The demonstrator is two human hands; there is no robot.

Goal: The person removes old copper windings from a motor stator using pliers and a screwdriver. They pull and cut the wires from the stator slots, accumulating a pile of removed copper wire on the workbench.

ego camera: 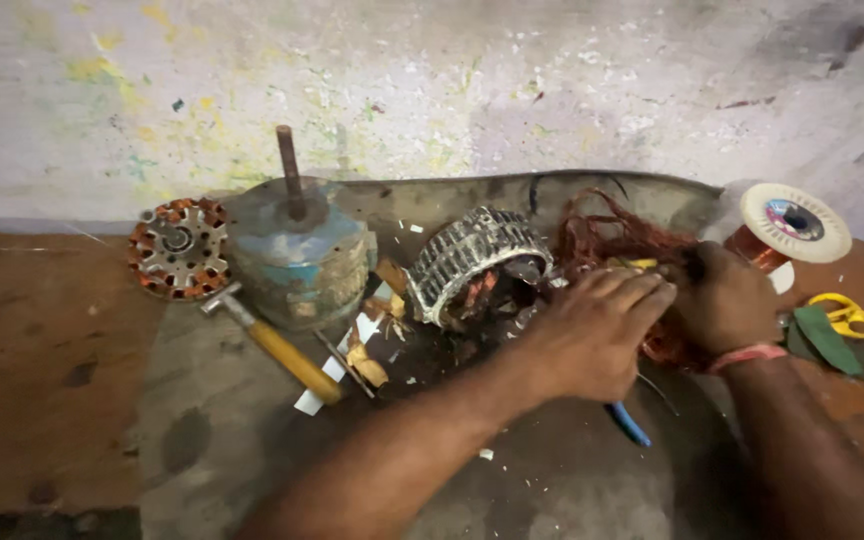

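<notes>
My left hand [592, 335] is closed around a tool with blue handles [630, 425], which stick out below the palm. It rests just right of a grey laminated stator core [477, 260] lying tilted on the dark mat [252, 440]. My right hand [727, 300], with a pink band on the wrist, is clenched on a tangle of old copper wire [607, 235] that spreads behind both hands. The two hands touch over the wire. A small yellow tip [642, 263] shows between them. Whatever lies under the palms is hidden.
A blue motor housing [297, 260] with an upright shaft stands at the left, next to a wound stator [180, 247]. A yellow-handled hammer [277, 348] lies in front. A copper wire spool [792, 225], yellow scissors [847, 315] and green sheet [827, 340] sit at the right. Paper scraps [362, 345] litter the mat.
</notes>
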